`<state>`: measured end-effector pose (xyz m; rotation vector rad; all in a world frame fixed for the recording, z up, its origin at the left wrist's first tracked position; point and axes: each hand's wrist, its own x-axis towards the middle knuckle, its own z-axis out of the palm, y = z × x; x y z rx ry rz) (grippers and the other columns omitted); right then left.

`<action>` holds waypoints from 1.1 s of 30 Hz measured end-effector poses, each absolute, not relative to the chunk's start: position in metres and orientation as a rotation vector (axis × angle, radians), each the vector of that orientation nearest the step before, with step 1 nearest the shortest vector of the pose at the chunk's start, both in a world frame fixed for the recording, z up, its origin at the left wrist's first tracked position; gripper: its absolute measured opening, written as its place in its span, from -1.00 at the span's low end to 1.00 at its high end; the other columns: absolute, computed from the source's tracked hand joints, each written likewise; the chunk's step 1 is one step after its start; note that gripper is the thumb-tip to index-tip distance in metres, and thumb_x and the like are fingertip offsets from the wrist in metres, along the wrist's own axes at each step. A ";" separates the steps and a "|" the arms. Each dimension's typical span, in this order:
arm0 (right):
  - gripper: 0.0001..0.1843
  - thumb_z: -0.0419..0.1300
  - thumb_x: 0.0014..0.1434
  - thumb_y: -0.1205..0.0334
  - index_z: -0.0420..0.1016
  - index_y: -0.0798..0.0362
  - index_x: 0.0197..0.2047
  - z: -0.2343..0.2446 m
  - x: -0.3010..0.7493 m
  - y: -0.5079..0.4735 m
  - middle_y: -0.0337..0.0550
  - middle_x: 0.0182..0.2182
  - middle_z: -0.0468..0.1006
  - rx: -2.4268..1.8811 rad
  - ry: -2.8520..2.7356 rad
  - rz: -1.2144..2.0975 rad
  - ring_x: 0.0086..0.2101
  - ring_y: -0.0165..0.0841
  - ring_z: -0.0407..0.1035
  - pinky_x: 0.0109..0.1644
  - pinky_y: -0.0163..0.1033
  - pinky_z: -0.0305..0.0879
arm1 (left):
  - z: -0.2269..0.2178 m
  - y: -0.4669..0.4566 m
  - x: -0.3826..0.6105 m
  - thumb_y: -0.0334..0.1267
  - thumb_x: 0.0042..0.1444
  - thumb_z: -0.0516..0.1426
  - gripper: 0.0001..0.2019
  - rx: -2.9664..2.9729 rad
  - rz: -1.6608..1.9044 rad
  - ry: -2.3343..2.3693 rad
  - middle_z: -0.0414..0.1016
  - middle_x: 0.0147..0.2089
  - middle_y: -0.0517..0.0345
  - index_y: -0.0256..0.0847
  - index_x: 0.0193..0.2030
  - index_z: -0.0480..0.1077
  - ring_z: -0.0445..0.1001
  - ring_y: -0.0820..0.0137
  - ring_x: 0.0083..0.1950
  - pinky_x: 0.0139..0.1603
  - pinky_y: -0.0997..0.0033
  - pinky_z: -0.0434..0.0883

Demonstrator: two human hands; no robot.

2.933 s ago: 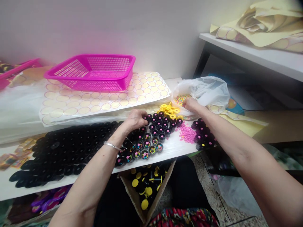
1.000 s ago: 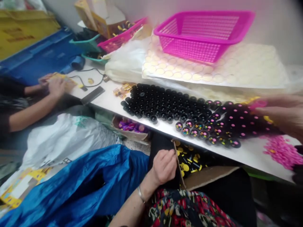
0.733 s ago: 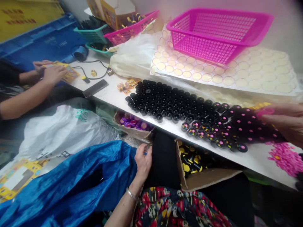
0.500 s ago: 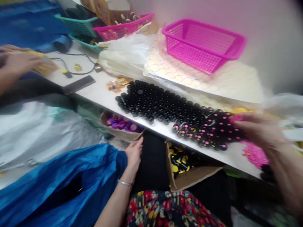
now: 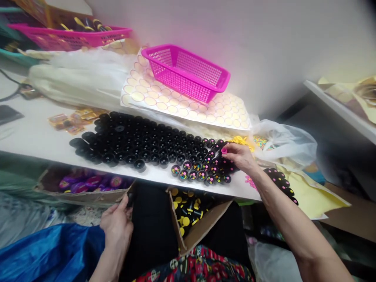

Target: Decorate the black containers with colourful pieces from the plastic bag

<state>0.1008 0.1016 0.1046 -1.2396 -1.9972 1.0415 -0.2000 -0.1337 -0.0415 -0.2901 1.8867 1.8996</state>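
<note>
My right hand [image 5: 239,156] pinches a small pink piece [image 5: 224,150] above the right part of a block of small black round cups [image 5: 155,145]. Several cups under and beside that hand hold pink dots, and the front ones hold mixed coloured beads [image 5: 196,167]. Behind my right wrist lies a heap of pink pieces [image 5: 250,181], partly covered. My left hand [image 5: 117,223] is low by my lap, beside the corner of a cardboard box [image 5: 88,197] of purple-wrapped items. Its fingers are curled around something dark that I cannot make out.
A pink basket [image 5: 188,74] stands on a sheet of round labels [image 5: 164,105]. An open box [image 5: 202,231] with black and yellow pieces is at my lap. Yellow pieces [image 5: 241,141] and a clear bag [image 5: 288,137] lie right. Small orange packets [image 5: 73,120] lie left.
The view has swung to the right, and another person's hand at the left has gone out of sight. My left hand has curled. My right hand still pinches pink over the cups.
</note>
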 end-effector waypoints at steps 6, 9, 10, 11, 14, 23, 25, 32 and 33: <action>-0.87 0.23 -0.10 0.23 0.52 0.07 -0.41 0.104 0.086 0.107 -0.23 -0.46 0.48 -1.109 -2.165 0.984 -0.36 -0.37 0.33 -0.20 -0.23 0.24 | -0.002 -0.134 -0.162 -0.30 -0.39 0.35 -0.52 0.204 2.016 2.012 0.41 -0.35 0.26 -0.25 -0.26 0.28 0.42 0.54 -0.41 -0.35 0.50 0.43; -0.84 0.26 -0.12 0.22 0.52 0.07 -0.39 0.107 0.091 0.109 -0.24 -0.46 0.49 -1.111 -1.980 1.136 -0.39 -0.39 0.34 -0.21 -0.24 0.25 | 0.011 -0.125 -0.157 -0.22 -0.28 0.34 -0.58 0.468 1.942 2.056 0.44 -0.30 0.17 -0.28 -0.24 0.38 0.43 0.50 -0.35 -0.23 0.41 0.43; -0.83 0.27 -0.13 0.22 0.52 0.06 -0.38 0.109 0.095 0.110 -0.25 -0.46 0.50 -1.119 -1.902 1.165 -0.40 -0.40 0.34 -0.21 -0.24 0.26 | 0.014 -0.120 -0.158 -0.21 -0.24 0.33 -0.61 0.591 1.918 2.104 0.44 -0.27 0.15 -0.27 -0.23 0.41 0.43 0.48 -0.32 -0.20 0.38 0.42; -0.82 0.28 -0.15 0.22 0.52 0.06 -0.39 0.110 0.101 0.112 -0.26 -0.47 0.50 -1.135 -1.831 1.168 -0.41 -0.41 0.34 -0.21 -0.24 0.26 | 0.017 -0.115 -0.161 -0.19 -0.20 0.31 -0.63 0.732 1.893 2.167 0.44 -0.23 0.12 -0.26 -0.21 0.43 0.43 0.45 -0.28 -0.18 0.36 0.42; -0.80 0.31 -0.21 0.24 0.53 0.06 -0.41 0.112 0.122 0.117 -0.27 -0.49 0.50 -1.233 -1.691 1.086 -0.43 -0.42 0.32 -0.24 -0.24 0.25 | 0.021 -0.095 -0.170 -0.18 -0.09 0.26 -0.68 1.175 1.749 2.348 0.44 -0.14 0.08 -0.21 -0.15 0.46 0.42 0.39 -0.22 -0.18 0.35 0.40; -0.79 0.29 -0.22 0.22 0.54 0.09 -0.42 0.104 0.147 0.122 -0.28 -0.53 0.46 -1.336 -1.793 1.017 -0.46 -0.41 0.27 -0.32 -0.27 0.21 | 0.006 -0.055 -0.177 -0.20 -0.06 0.25 -0.63 1.839 1.505 2.388 0.49 -0.14 -0.05 -0.28 -0.10 0.42 0.47 0.30 -0.17 -0.11 0.31 0.41; -0.81 0.28 -0.20 0.22 0.53 0.07 -0.42 0.104 0.139 0.123 -0.27 -0.51 0.48 -1.299 -1.835 1.017 -0.43 -0.39 0.30 -0.28 -0.26 0.22 | 0.004 -0.053 -0.175 -0.19 -0.08 0.26 -0.63 1.811 1.511 2.408 0.49 -0.14 -0.07 -0.29 -0.11 0.43 0.47 0.27 -0.14 -0.08 0.30 0.40; -0.81 0.23 -0.12 0.22 0.52 0.08 -0.37 0.099 0.104 0.124 -0.27 -0.48 0.46 -1.151 -2.031 1.151 -0.42 -0.40 0.29 -0.29 -0.29 0.21 | 0.007 -0.056 -0.170 -0.14 -0.20 0.31 -0.55 1.432 1.543 2.348 0.49 -0.15 -0.02 -0.23 -0.13 0.43 0.44 0.27 -0.17 -0.03 0.26 0.36; -0.81 0.22 -0.11 0.23 0.52 0.08 -0.36 0.098 0.100 0.125 -0.27 -0.48 0.46 -1.126 -2.067 1.143 -0.41 -0.41 0.29 -0.29 -0.30 0.20 | 0.008 -0.056 -0.169 -0.13 -0.21 0.31 -0.54 1.407 1.542 2.351 0.49 -0.17 0.00 -0.23 -0.12 0.42 0.44 0.29 -0.21 -0.06 0.26 0.36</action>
